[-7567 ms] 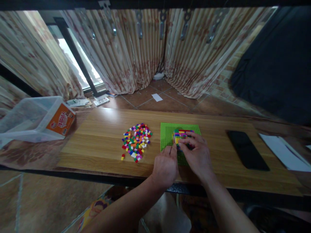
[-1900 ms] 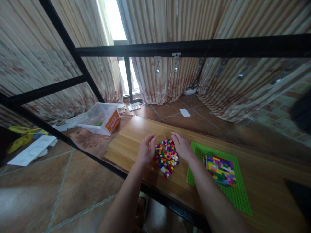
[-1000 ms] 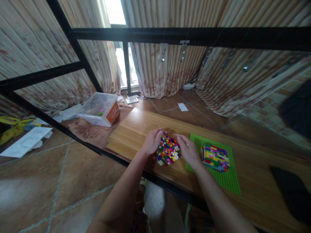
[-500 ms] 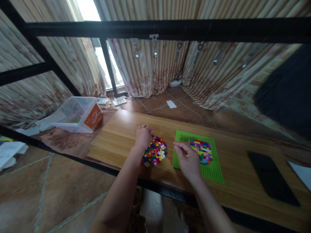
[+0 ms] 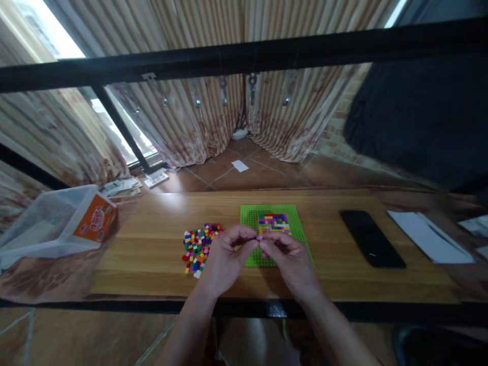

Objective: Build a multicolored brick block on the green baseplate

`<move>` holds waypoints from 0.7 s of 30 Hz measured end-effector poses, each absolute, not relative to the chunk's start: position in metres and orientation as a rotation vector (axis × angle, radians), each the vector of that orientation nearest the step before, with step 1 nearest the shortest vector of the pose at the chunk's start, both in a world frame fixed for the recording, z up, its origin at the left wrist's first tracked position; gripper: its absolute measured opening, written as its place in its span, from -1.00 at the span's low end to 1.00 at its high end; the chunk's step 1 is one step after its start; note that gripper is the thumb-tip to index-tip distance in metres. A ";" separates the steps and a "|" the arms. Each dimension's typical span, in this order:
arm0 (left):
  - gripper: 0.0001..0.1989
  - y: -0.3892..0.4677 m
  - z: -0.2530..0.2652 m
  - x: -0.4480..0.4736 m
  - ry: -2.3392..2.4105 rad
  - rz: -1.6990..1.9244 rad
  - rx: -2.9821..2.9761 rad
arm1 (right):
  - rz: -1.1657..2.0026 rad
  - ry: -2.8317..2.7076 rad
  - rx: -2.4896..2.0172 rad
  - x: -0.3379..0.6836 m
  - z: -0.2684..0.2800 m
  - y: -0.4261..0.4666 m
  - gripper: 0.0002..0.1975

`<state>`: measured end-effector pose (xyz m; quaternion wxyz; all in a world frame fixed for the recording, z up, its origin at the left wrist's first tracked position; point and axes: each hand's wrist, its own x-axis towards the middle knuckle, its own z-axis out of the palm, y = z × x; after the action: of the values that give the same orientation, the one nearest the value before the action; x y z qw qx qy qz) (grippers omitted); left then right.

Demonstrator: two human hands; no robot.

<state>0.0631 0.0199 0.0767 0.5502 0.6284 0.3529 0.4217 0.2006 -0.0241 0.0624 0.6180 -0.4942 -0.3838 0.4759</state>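
Observation:
A small purple building brick [image 5: 259,237] is pinched between the fingertips of both hands, above the green baseplate [image 5: 301,244]. My left hand [image 5: 229,256] is closed on its left side, with the thumb and forefinger together. From the right, my right hand [image 5: 292,256] grips it the same way. Behind the fingers, a block of many-coloured bricks [image 5: 275,219] is fixed to the baseplate; its lower part is hidden by my hands. A loose heap of small coloured bricks [image 5: 196,246] lies left of the plate, partly behind my left hand.
A black phone-like slab [image 5: 371,239] and white paper [image 5: 429,236] lie to the right on the wooden board [image 5: 145,254]. At the far left stands a clear plastic box [image 5: 68,218] with an orange label. A dark metal bar [image 5: 183,61] crosses above the board.
My left hand has moved from the brick heap to the right, bringing a purple brick to meet my right hand over the baseplate. The camera view has turned to the right.

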 end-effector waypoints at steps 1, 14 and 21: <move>-0.93 0.020 0.077 0.066 0.821 0.975 1.493 | 1.108 -0.860 -1.131 0.206 0.063 -0.025 -0.80; -0.90 0.019 0.071 0.082 0.775 0.922 1.440 | 1.089 -0.805 -1.207 0.242 0.064 -0.038 -0.80; -0.93 0.046 0.057 0.064 1.078 1.119 1.393 | 0.520 -1.268 -1.513 0.258 0.046 -0.033 -0.82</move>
<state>0.0643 0.0457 0.0574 0.5034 0.5766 0.4464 0.4635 0.2580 -0.0334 0.0459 0.5228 -0.6319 -0.5294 0.2172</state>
